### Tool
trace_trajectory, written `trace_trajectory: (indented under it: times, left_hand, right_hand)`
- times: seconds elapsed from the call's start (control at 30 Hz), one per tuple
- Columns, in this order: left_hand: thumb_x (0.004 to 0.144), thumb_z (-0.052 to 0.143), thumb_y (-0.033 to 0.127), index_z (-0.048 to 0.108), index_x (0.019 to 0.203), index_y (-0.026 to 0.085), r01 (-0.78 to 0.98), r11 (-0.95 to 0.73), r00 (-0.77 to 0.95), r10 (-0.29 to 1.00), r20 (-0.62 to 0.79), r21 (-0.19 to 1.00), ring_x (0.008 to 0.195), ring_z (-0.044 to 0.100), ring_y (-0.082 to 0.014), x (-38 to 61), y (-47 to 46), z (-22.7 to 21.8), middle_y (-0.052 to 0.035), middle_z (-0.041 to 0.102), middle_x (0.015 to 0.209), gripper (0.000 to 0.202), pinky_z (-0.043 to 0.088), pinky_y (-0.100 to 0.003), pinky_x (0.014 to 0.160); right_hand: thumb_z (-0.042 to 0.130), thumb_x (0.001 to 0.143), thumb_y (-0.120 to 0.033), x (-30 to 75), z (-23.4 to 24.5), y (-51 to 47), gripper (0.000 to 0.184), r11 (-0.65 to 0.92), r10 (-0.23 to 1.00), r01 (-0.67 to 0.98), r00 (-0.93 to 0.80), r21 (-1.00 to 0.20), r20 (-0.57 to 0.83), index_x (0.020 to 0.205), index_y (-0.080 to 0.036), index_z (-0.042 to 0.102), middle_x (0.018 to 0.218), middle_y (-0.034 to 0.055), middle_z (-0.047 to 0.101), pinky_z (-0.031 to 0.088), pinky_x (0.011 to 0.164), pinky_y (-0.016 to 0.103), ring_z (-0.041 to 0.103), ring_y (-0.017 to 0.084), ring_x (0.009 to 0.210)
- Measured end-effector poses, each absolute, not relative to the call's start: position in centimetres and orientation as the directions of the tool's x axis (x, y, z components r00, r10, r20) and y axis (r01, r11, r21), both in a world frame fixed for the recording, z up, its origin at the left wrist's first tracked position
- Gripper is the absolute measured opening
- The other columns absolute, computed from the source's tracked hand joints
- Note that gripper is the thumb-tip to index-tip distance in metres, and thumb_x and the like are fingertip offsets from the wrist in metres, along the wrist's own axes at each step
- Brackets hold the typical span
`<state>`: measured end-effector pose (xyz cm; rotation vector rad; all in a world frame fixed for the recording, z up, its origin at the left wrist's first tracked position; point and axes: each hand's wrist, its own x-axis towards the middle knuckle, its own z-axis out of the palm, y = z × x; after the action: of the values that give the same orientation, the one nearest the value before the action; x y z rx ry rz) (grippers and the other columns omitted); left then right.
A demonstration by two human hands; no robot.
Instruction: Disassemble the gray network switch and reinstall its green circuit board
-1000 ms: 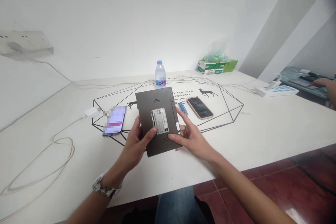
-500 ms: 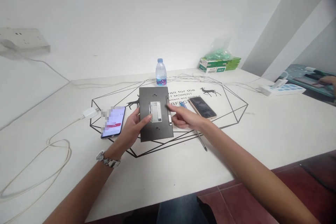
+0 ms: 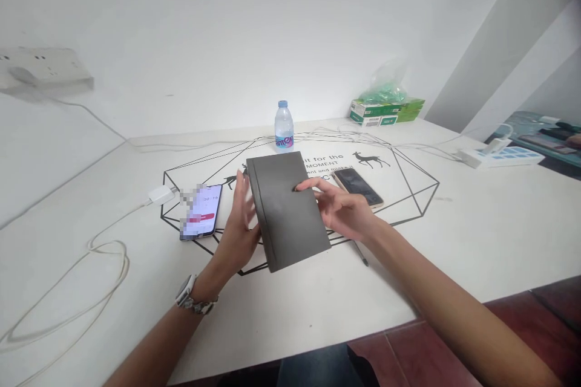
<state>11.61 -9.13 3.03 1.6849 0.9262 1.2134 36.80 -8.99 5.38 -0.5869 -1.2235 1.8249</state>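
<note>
White worktop (image 3: pixel 481 224), with the dark flat case (image 3: pixel 290 217) held tilted above it — nearer the front edge than the back, roughly mid-width. Right hand (image 3: pixel 347 211) grips the case's right side, one digit on the face, others bent at the edge; underside hidden. Left hand (image 3: pixel 238 236) is open along the left side, fingers spread, thumb tip hidden. Steadier handling likely wants left fingers closed round that side, sharing weight — less tilt too. Avoid knocking the lit phone (image 3: pixel 207 211) toward the worktop's left edge, the dark phone (image 3: pixel 356 184) opposite, and the thin rod (image 3: pixel 362 254) nearer the front edge.
</note>
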Motion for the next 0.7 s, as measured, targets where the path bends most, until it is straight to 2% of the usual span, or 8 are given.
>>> trace_trajectory:
  times: [0.07, 0.13, 0.23, 0.33, 0.4, 0.43, 0.57, 0.7]
  left_hand:
    - [0.093, 0.072, 0.047, -0.008, 0.168, 0.035, -0.067, -0.125, 0.309, 0.941, 0.140, 0.990, 0.125, 0.064, -0.0317, 11.5, -9.0, 3.1, -0.0177, 0.051, 0.156, 0.110, 0.058, -0.046, 0.097]
    - [0.095, 0.067, 0.047, 0.019, 0.167, 0.026, -0.173, 0.091, 0.379, 0.925, -0.020, 0.981, 0.096, 0.072, -0.0249, 11.2, -8.7, 3.4, -0.0140, 0.071, 0.126, 0.090, 0.061, -0.041, 0.084]
    - [0.092, 0.066, 0.047, 0.048, 0.153, 0.024, -0.238, 0.290, 0.508, 0.851, -0.136, 0.927, 0.082, 0.071, -0.0207, 10.8, -8.6, 3.7, -0.0085, 0.073, 0.108, 0.067, 0.061, -0.038, 0.078]
    - [0.090, 0.074, 0.044, 0.047, 0.150, 0.028, -0.185, 0.296, 0.517, 0.840, -0.163, 0.937, 0.088, 0.072, -0.0211, 11.0, -9.0, 3.4, -0.0093, 0.072, 0.117, 0.067, 0.062, -0.039, 0.080]
    - [0.089, 0.077, 0.044, 0.047, 0.147, 0.025, -0.159, 0.264, 0.479, 0.863, -0.160, 0.951, 0.091, 0.072, -0.0221, 11.5, -9.4, 2.9, -0.0122, 0.071, 0.122, 0.068, 0.063, -0.039, 0.079]
    - [0.088, 0.077, 0.046, 0.048, 0.145, 0.023, -0.151, 0.258, 0.466, 0.870, -0.161, 0.954, 0.092, 0.072, -0.0231, 11.8, -9.6, 2.7, -0.0138, 0.071, 0.123, 0.068, 0.063, -0.039, 0.077]
    - [0.085, 0.080, 0.050, 0.050, 0.135, 0.019, -0.103, 0.264, 0.449, 0.873, -0.192, 0.959, 0.094, 0.074, -0.0267, 12.3, -9.9, 2.4, -0.0159, 0.074, 0.117, 0.066, 0.063, -0.035, 0.067]
    - [0.083, 0.083, 0.050, 0.052, 0.124, 0.019, -0.039, 0.233, 0.390, 0.899, -0.200, 0.972, 0.088, 0.075, -0.0242, 12.0, -9.9, 2.7, -0.0130, 0.077, 0.106, 0.060, 0.059, -0.027, 0.059]
  right_hand:
    - [0.074, 0.077, -0.022, 36.5, 4.7, -8.9, 0.040, -0.114, 0.889, -0.326, -0.454, -0.939, 0.050, 0.116, -0.029, 0.069, 0.107, 0.0033, 0.072, 0.056, 0.068, 0.031, 0.067, 0.019, 0.084]
    - [0.078, 0.081, -0.028, 36.1, 4.1, -8.8, 0.039, -0.054, 0.925, -0.234, -0.378, -0.971, 0.039, 0.118, -0.031, 0.068, 0.116, 0.0039, 0.070, 0.058, 0.072, 0.034, 0.068, 0.020, 0.089]
    - [0.081, 0.082, -0.032, 35.6, 3.7, -8.9, 0.051, -0.025, 0.940, -0.192, -0.338, -0.981, 0.042, 0.130, -0.034, 0.063, 0.126, 0.0048, 0.069, 0.059, 0.079, 0.037, 0.070, 0.021, 0.096]
    - [0.081, 0.084, -0.029, 35.5, 4.0, -9.1, 0.091, -0.089, 0.931, -0.249, -0.365, -0.964, 0.009, 0.158, -0.044, 0.030, 0.132, 0.0042, 0.068, 0.060, 0.087, 0.040, 0.073, 0.021, 0.099]
    - [0.082, 0.084, -0.028, 35.9, 4.5, -9.2, 0.107, -0.162, 0.923, -0.220, -0.379, -0.962, -0.069, 0.163, -0.046, 0.013, 0.132, 0.0038, 0.069, 0.061, 0.088, 0.038, 0.074, 0.019, 0.098]
    - [0.083, 0.084, -0.029, 36.2, 4.8, -9.2, 0.105, -0.198, 0.914, -0.163, -0.387, -0.966, -0.122, 0.164, -0.043, 0.017, 0.129, 0.0043, 0.071, 0.061, 0.085, 0.035, 0.074, 0.019, 0.095]
    - [0.084, 0.084, -0.037, 37.8, 5.5, -8.8, 0.067, -0.265, 0.853, 0.121, -0.434, -0.957, -0.291, 0.144, -0.024, 0.057, 0.105, 0.0058, 0.076, 0.060, 0.063, 0.023, 0.073, 0.016, 0.081]
    - [0.082, 0.086, -0.043, 38.7, 5.4, -8.6, 0.054, -0.270, 0.810, 0.170, -0.492, -0.948, -0.319, 0.132, -0.020, 0.064, 0.093, 0.0042, 0.077, 0.068, 0.069, 0.032, 0.073, 0.017, 0.076]
